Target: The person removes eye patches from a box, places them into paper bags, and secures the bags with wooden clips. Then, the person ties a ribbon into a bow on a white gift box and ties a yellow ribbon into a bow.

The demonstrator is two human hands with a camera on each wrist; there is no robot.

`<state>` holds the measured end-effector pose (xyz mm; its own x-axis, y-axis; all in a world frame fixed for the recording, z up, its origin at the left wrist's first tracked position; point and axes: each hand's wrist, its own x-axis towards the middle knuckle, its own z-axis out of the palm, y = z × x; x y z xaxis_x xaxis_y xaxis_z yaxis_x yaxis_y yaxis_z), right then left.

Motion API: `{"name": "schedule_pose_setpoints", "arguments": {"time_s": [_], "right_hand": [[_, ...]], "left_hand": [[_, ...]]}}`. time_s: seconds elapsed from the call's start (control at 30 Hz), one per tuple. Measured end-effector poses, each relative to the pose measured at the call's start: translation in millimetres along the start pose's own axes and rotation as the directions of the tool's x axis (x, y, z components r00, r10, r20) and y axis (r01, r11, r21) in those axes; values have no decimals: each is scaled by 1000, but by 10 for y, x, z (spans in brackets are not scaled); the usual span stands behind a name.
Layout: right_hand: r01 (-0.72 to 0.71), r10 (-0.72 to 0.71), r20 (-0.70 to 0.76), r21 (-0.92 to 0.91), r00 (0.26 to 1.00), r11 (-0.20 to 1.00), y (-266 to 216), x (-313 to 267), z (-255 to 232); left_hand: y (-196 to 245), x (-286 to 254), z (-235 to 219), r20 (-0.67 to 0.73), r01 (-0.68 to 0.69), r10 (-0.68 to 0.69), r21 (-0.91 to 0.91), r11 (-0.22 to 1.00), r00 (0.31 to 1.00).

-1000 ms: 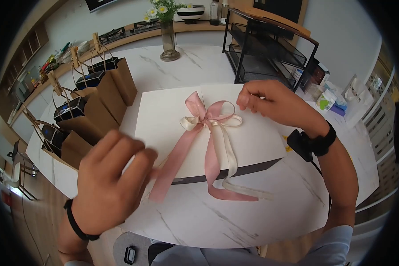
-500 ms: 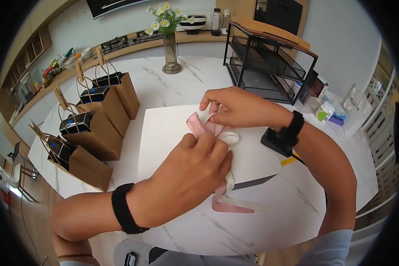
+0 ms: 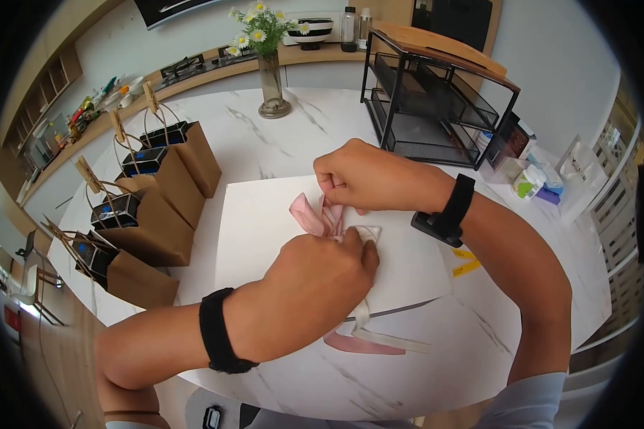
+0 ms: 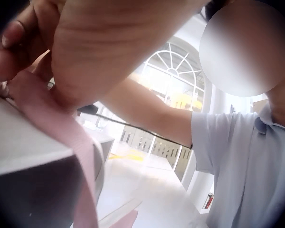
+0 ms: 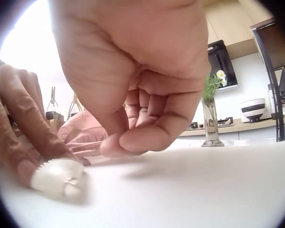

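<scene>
A white box (image 3: 254, 214) lies on the marble-patterned table, topped by a bow of pink ribbon (image 3: 304, 213) and white ribbon (image 3: 371, 232). My right hand (image 3: 368, 177) pinches a pink loop between thumb and forefinger on the bow's far side. Low over the knot, my left hand (image 3: 311, 275) holds the bow with bent fingers, its fingertips at the white loop (image 5: 59, 178) in the right wrist view; the knot is hidden beneath it. Pink and white tails hang over the box's near edge, the pink tail (image 4: 80, 137) showing close up in the left wrist view.
Several brown paper bags (image 3: 154, 222) with clothespins on their handles line the left side. Behind the box stand a glass vase (image 3: 273, 86) of daisies and a black mesh rack (image 3: 436, 107). Yellow strips (image 3: 466, 266) lie right of the box, with small packages (image 3: 537, 182) beyond.
Both hands came in from the box's sides to the bow. Over the last half second, the right hand has closed its fingers on a pink loop, and the left has settled lower over the knot.
</scene>
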<state>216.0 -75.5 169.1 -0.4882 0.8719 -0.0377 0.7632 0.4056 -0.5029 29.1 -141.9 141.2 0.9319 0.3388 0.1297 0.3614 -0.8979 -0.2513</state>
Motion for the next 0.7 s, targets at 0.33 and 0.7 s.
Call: {"name": "schedule_pose_setpoints", "arguments": {"time_s": [0.33,0.7], "right_hand": [[203,-223,-74,-213,972,956,224,279,181],[59,-80,68,274,994,960,345,180,-17]], "left_hand": [[5,-132,71,-177,-50,44,-33,998,983],[-267,-256,-116,-172,24,-51,-160,987,984]]}}
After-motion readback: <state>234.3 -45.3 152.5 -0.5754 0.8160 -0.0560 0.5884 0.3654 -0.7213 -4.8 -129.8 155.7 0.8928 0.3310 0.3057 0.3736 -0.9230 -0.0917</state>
